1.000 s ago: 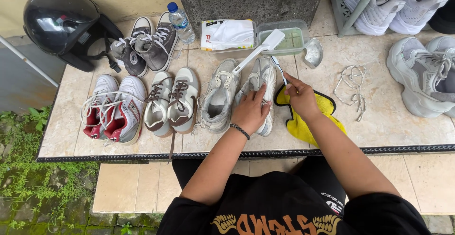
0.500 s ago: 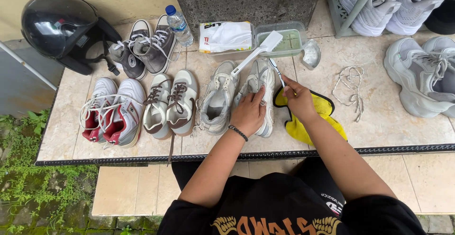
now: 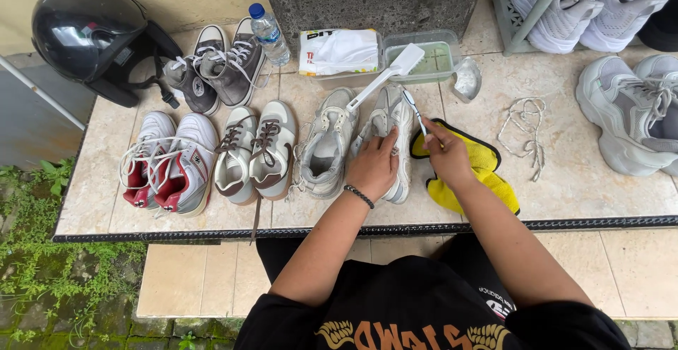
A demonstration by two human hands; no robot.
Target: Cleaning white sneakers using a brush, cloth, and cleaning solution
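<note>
Fingers of the left hand (image 3: pixel 373 170) press down on the pale grey-white mesh sneaker (image 3: pixel 393 134), pinning it flat on the beige stone-tiled bench (image 3: pixel 579 180), while the right hand (image 3: pixel 446 153) is clenched around a thin white-handled toothbrush (image 3: pixel 414 108) whose head points up and away, just beside the shoe's outer edge. The sneaker's long axis runs away from the person, toe toward a clear plastic tub of cloudy greenish water (image 3: pixel 432 64) beyond the fingers; the right hand is nearer the shoe's side, the left sits on its heel end. A large white flat-headed brush (image 3: pixel 385 76) rests across its twin grey sneaker (image 3: pixel 326 145) to the left. Under the right wrist lies a crumpled yellow microfibre cloth (image 3: pixel 474 177); loose white laces (image 3: pixel 526 127) lie well to its right.
</note>
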